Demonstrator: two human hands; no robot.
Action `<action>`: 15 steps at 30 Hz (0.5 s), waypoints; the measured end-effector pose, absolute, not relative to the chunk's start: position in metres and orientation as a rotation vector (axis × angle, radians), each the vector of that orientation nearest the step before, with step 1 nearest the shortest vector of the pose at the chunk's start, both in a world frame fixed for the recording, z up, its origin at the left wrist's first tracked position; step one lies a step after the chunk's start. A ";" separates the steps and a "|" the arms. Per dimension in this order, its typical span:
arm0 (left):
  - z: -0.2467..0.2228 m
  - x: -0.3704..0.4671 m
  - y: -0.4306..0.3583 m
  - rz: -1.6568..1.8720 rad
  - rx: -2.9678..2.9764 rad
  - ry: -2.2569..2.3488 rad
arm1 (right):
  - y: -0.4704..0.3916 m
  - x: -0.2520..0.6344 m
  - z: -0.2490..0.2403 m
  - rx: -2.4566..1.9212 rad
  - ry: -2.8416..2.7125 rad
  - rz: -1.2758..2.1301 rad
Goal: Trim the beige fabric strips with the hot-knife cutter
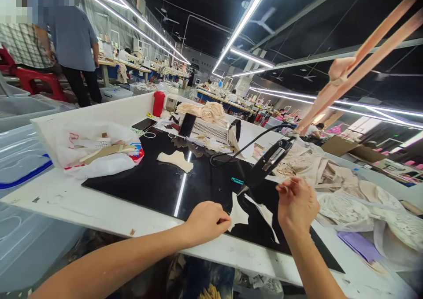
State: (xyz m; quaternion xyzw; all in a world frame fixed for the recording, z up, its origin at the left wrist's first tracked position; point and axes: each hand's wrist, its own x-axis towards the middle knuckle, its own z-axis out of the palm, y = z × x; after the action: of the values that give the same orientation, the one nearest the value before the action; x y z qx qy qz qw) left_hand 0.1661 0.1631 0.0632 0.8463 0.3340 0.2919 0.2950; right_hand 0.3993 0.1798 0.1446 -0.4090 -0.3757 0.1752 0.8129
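My left hand [209,221] is closed, its thumb and finger pinched at the left edge of a cream fabric piece [238,215] that lies on a glossy black board [211,189]. To the right, my right hand [298,203] is raised over the board with fingers curled together; whatever is in them, if anything, is hidden. A narrow cream offcut [264,213] lies between my hands. Just beyond, a black corded cutting tool [269,160] hangs tilted from peach elastic bands [360,65], its metal tip by the fabric piece. Another cream piece [176,160] lies farther back.
Teal thread snips [237,181] lie near the tool. At left stands a white plastic bag [99,158] with scraps. Heaped beige garments [330,167] and a purple packet [359,246] are on the right. A white ventilated box [208,129] bears fabric. Two people stand at far left.
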 end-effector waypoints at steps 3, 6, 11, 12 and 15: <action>0.066 0.162 0.164 0.781 2.230 0.862 | 0.144 0.377 0.145 -0.860 -0.839 0.425; 0.070 0.150 0.160 0.781 2.204 0.840 | 0.113 0.351 0.141 -0.885 -0.882 0.495; 0.093 0.104 0.131 0.827 2.009 0.904 | 0.079 0.309 0.143 -0.904 -1.096 0.526; 0.101 0.092 0.120 0.859 1.979 0.923 | 0.073 0.303 0.146 -0.890 -1.133 0.504; 0.130 0.049 0.079 1.056 1.920 1.061 | 0.052 0.295 0.152 -0.872 -1.142 0.450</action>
State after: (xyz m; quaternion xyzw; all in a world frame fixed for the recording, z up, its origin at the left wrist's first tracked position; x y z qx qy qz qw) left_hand 0.0485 0.0794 0.1298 0.7397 0.4090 0.4070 0.3462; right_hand 0.2954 0.0519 0.1518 -0.3958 -0.5187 0.2044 0.7297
